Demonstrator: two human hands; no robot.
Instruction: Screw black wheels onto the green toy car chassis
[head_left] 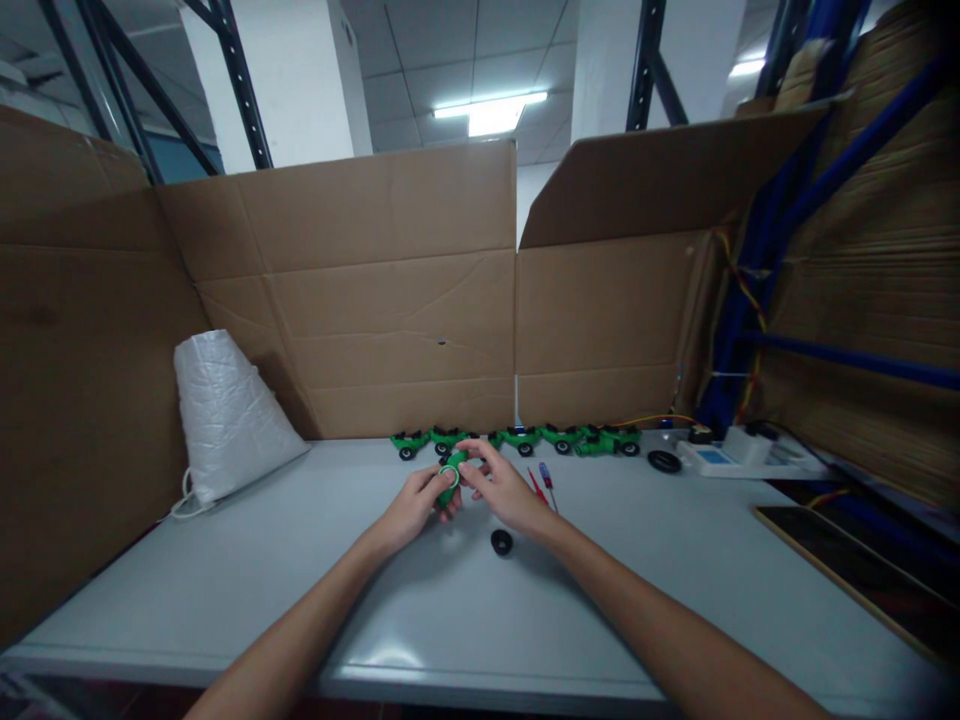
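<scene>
Green piece, pale-ringed, one: held between left grip and right grip, both closed about it, above the pale surface. Black ring, one: lying nearer the camera than the right grip. Red tool and blue-handled screwdriver: just right of the grips. Green toy vehicles, a row: beyond the grips. White padded bag, one: well to their left.

Your main light is the ceiling lamp, blown out to white; a second strip light shows upper right. Bench level runs dimmer, cool-toned. You've got glare on the tabletop up front, soft shadows near your forearms, wide-angle stretch at the sides, a dark top-right corner, and soft detail on the green part.
</scene>
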